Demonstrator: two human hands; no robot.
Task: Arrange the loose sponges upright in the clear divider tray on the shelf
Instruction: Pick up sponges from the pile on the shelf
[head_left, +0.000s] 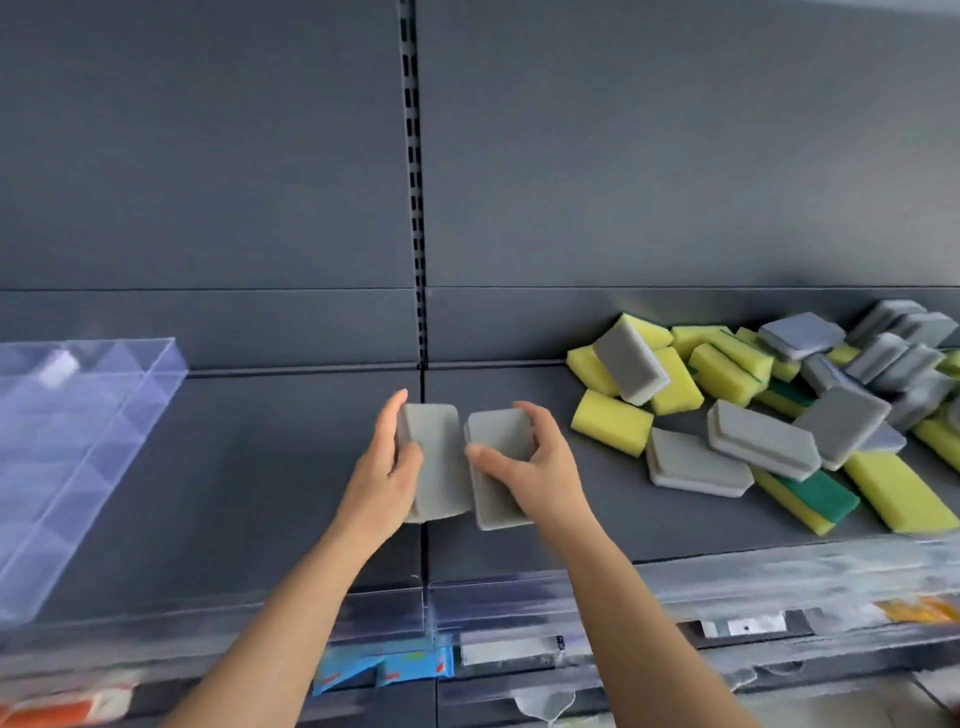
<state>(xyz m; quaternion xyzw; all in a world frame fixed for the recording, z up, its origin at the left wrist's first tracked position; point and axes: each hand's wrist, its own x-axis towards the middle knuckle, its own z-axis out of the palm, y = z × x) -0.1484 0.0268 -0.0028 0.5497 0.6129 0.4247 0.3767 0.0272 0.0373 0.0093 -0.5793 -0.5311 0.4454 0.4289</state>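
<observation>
In the middle of the shelf (260, 467), the left hand (387, 478) holds one grey sponge (434, 457) and the right hand (524, 467) holds another grey sponge (501, 441), side by side, likely to carry both together. The clear tray (104, 415) waits at the left end, the loose pile (769, 405) at the right.

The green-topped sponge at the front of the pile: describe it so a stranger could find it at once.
On the dark shelf, look to the sponge pile on the right. At its front edge lies the green-topped sponge, yellow beneath; its neighbours are plain grey or plain yellow.
</observation>
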